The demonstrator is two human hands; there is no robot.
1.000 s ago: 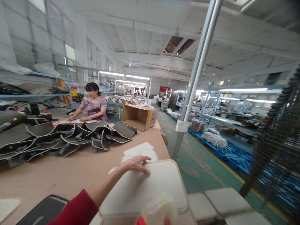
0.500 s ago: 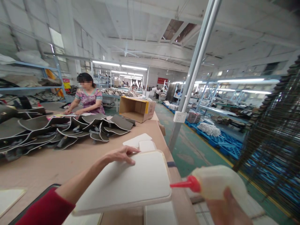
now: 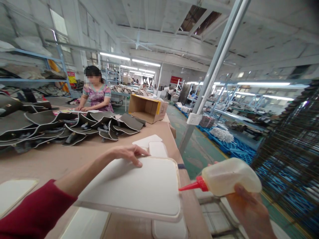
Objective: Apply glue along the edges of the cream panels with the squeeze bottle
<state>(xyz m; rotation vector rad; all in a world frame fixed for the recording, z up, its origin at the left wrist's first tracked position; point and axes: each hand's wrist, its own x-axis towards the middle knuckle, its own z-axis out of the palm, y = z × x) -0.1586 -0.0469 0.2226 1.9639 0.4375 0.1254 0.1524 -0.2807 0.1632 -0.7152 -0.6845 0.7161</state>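
A large white panel with rounded corners (image 3: 139, 186) lies over the brown-covered table, with yellowish glue along its edge. My left hand (image 3: 131, 155) rests on its far edge, thumb on top and fingers apart from the thumb; the fingers at the edge are partly hidden. My right hand (image 3: 249, 202) is wrapped round a translucent squeeze bottle (image 3: 231, 177) of pale yellow liquid. The bottle's red nozzle (image 3: 191, 186) points left, its tip at the panel's right edge. Smaller white pieces (image 3: 157, 149) lie beyond the panel, and others (image 3: 86, 222) stick out beneath it.
Dark grey pieces with white edges (image 3: 82, 126) are heaped at the back left of the table (image 3: 119, 144). An open cardboard box (image 3: 146, 109) stands at the far end. Across the table sits a person (image 3: 97, 93). A metal post (image 3: 211, 66) rises at right.
The bottle in my right hand has shifted a little left and up, its nozzle closer along the panel's right edge. The view has tilted slightly; my left hand stays on the panel.
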